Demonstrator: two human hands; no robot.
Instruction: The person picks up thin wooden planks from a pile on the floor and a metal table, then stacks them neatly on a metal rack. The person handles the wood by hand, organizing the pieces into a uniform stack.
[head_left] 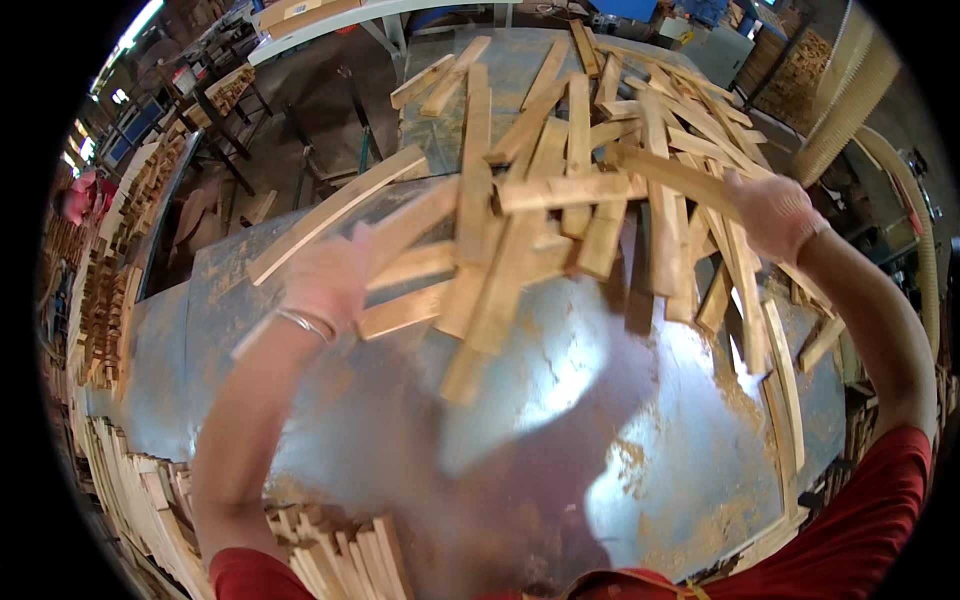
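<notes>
Both my hands wear pale pinkish work gloves. At the left of the pile, my left hand is closed round a wooden strip, slightly blurred, whose ends stick out on both sides of the fist. On the right, my right hand grips the near end of another wooden strip, which points left across the pile. Between the hands lies a loose heap of wooden strips, crossing at many angles. A lone longer strip lies just beyond my left hand.
The strips lie on a metal-topped table dusted with sawdust. Stacked strips stand at its near edge, and rows of wood pieces line the left. A ribbed hose hangs at the right. A white-topped bench stands beyond.
</notes>
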